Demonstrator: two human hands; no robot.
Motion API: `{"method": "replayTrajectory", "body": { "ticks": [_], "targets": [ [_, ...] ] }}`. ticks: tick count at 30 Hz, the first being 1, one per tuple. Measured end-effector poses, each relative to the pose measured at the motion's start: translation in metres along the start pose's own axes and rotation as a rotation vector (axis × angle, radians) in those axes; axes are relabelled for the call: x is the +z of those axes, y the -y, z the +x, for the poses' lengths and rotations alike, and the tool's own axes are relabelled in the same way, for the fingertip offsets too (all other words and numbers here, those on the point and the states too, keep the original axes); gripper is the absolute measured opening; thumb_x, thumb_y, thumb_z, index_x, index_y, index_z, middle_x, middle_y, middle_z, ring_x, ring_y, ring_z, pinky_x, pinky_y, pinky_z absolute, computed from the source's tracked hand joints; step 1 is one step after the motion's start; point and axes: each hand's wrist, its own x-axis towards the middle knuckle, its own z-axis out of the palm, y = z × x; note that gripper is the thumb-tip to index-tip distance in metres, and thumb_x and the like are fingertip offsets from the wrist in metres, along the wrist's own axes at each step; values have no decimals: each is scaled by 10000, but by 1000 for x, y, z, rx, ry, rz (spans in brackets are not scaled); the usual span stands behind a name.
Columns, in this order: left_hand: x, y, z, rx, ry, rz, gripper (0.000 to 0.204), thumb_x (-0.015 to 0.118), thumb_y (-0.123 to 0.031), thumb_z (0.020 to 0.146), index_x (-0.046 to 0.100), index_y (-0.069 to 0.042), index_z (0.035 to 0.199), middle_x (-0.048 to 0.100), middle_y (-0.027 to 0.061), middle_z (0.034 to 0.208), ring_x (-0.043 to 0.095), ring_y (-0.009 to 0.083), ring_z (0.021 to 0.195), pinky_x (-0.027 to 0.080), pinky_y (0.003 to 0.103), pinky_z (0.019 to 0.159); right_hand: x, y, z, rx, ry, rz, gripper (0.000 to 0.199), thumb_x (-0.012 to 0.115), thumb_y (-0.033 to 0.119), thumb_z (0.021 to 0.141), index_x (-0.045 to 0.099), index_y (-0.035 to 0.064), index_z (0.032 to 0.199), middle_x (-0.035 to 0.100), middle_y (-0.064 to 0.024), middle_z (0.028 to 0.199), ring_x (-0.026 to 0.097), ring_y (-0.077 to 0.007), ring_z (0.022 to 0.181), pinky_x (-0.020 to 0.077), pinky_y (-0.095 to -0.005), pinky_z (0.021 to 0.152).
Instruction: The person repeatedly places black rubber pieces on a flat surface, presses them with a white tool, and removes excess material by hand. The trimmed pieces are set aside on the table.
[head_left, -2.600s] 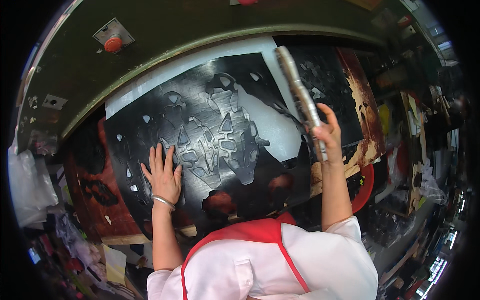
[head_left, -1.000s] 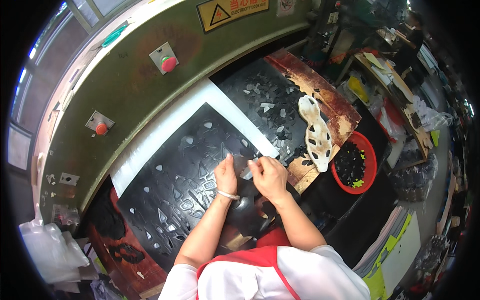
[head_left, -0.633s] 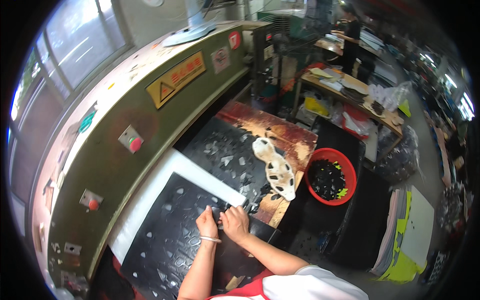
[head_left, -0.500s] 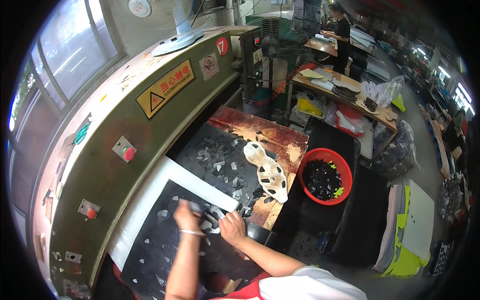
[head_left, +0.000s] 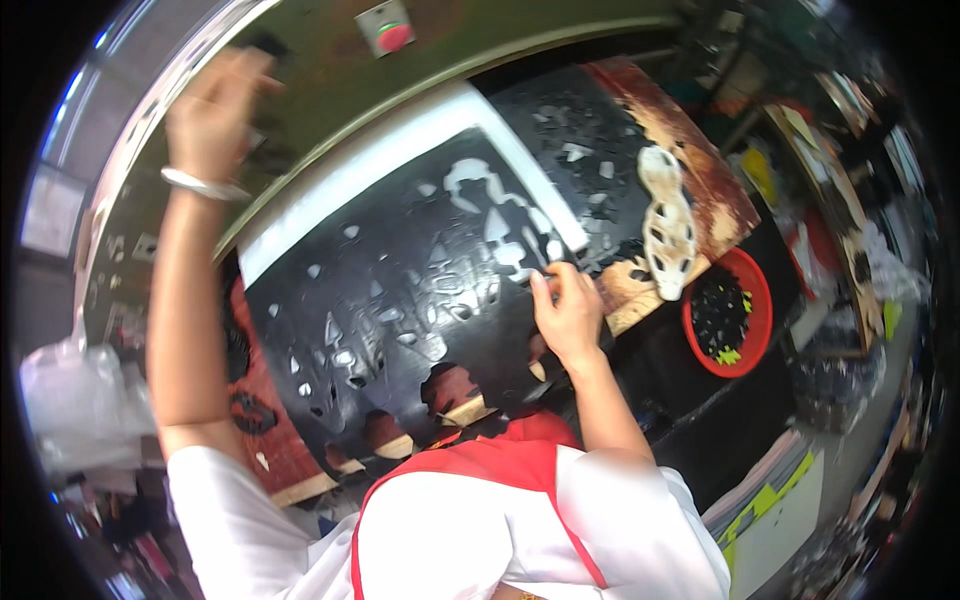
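A large black sheet (head_left: 400,300) full of cut-out shapes lies over a white board (head_left: 400,140) on the press bed. My right hand (head_left: 565,312) rests at the sheet's right edge, its fingers curled and pinching that edge. My left hand (head_left: 215,100) is raised high at the upper left, in front of the green machine panel (head_left: 320,90). It is blurred, with a pale bangle on the wrist, and whether it holds anything is unclear.
A whitish cutting die (head_left: 668,225) lies on a worn brown board (head_left: 690,160) to the right. A red bowl (head_left: 755,290) of black cut pieces sits beyond it. A red push button (head_left: 392,35) is on the machine panel. Clutter and bags line both sides.
My left hand has lifted off the black sheet and swung up to the far left. My right hand stays at the sheet's right edge. The view has tilted down toward the bed.
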Motion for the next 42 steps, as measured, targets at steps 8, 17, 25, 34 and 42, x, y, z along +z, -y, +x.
{"method": "replayTrajectory", "body": {
  "ticks": [8,17,25,34,42],
  "targets": [
    [147,-11,-243,180,392,-313,297,624,32,744,606,-24,1035,649,160,1043,651,338,971,536,374,840,-25,37,-25,434,640,230,234,702,214,856,600,4,833,677,-150,712,682,-296,648,525,-386,589],
    [144,-18,-255,342,476,-257,296,624,35,703,579,-11,991,635,160,1156,608,317,895,499,385,814,-14,-5,-39,1016,653,1268,131,669,116,904,583,18,911,589,-50,677,644,-178,526,484,-234,389],
    [151,-8,-258,168,589,-251,305,653,-147,843,623,-74,1137,641,129,1059,585,298,870,489,379,794,7,3,-34,696,722,1717,135,628,120,925,607,-1,982,646,-120,739,674,-199,655,514,-254,490],
    [136,38,-217,-725,107,-1345,272,478,-230,1028,555,-5,1159,637,82,952,615,153,800,521,286,731,-16,70,-10,167,350,206,239,735,217,833,590,27,851,645,-122,634,648,-311,562,503,-389,541],
    [158,6,-230,-901,183,-1249,248,479,-205,1026,617,-1,1061,635,63,956,584,126,777,505,259,715,102,62,-11,30,33,269,307,471,183,990,534,17,740,582,-210,661,590,-420,620,440,-504,560]
  ]
}}
